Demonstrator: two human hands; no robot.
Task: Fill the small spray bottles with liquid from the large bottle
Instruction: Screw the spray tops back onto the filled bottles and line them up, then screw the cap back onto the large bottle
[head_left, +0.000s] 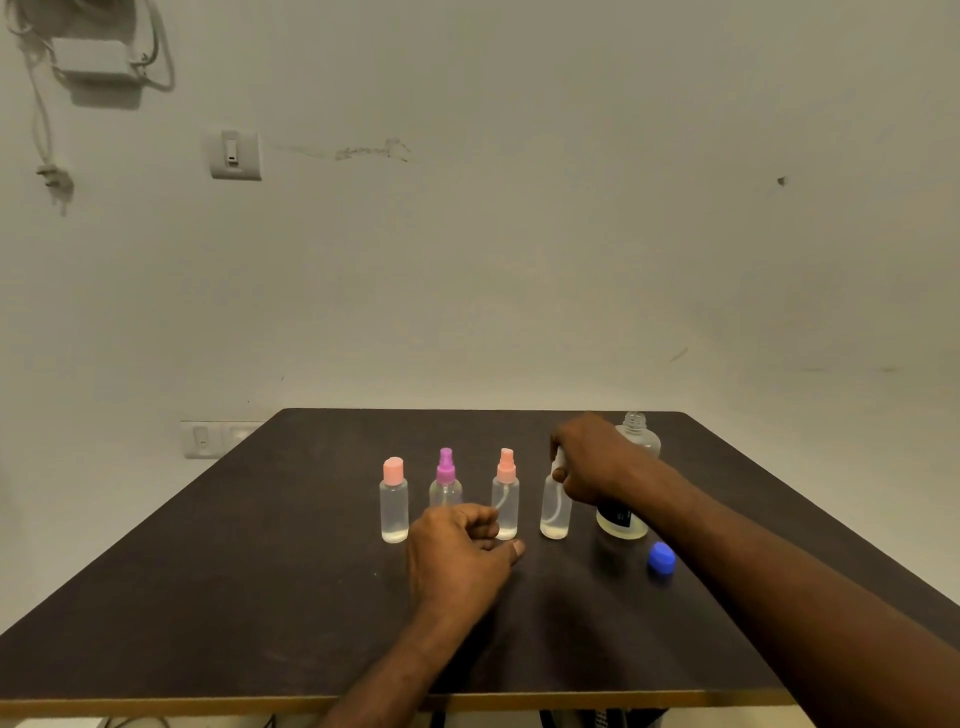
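Small spray bottles stand in a row across the middle of the dark desk (260, 545), four of them, all upright and clear-walled. From the left: a flip-top bottle (394, 501) with a pale pink cap, a purple-topped bottle (445, 475) partly hidden behind the left hand, a pink-topped bottle (505, 493) with its dip tube visible, and a fourth bottle (556, 512) whose top is covered by the right hand. Each one that can be seen to the bottom shows only a shallow layer of liquid.

The right hand (589, 460) comes in from the right, its forearm crossing over the desk, and its fingers are curled round the white top of the fourth bottle — gripping it from above. The left hand (460, 551) rests on the desk in front of the row, fingers loosely curled and holding nothing, its knuckles just before the pink-topped bottle.

Just right of the fourth bottle stands the large bottle (631, 467), clear, with a dark label low on its body; its threaded neck is open and rises behind the right wrist. A blue cap (661, 558) lies on the desk near its base, toward the front — apart from the bottle.

On the wall behind are a light switch (235, 154) and a white box with dangling cables (93, 65).
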